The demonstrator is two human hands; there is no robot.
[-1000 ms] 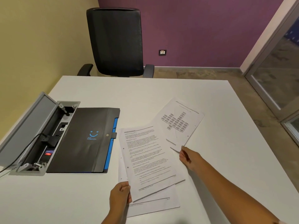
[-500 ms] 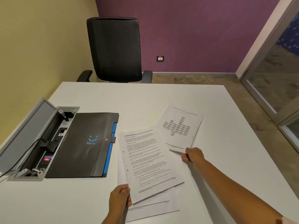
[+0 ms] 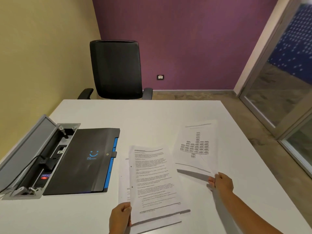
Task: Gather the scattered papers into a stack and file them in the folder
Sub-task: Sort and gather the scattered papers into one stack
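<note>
Here, gathering step in hand. Left hand (image 3: 120,218), bottom centre of frame, grip closed on the lower left corner of a text sheet (image 3: 152,181), raised off the surface; more sheets (image 3: 124,181) lie under it, count unclear. Right hand (image 3: 221,182), lower right, grip pinched on the near edge of the chart sheet (image 3: 196,146), which is lifted, its shadow showing on the surface below. The two sheets are near each other, apart, not yet stacked.

Folder (image 3: 81,159), black with a blue smile mark and blue edge, lies shut at left centre, just beside the text sheet. Filing not started.

Next move, as I judge it: bring the chart sheet across onto the text sheet, collect the ones beneath, square the edges, then open the folder flap. Thin paper, likely to flex or slide out of a corner hold.

Surface (image 3: 152,119): white, plain. An open cable box (image 3: 42,159) with lid raised sits at frame left, touching the folder, a cord plugged in. Room: black mesh chair (image 3: 116,70) at the far edge, purple wall (image 3: 185,39) behind, yellow wall at left, glass door (image 3: 287,73) at right.
</note>
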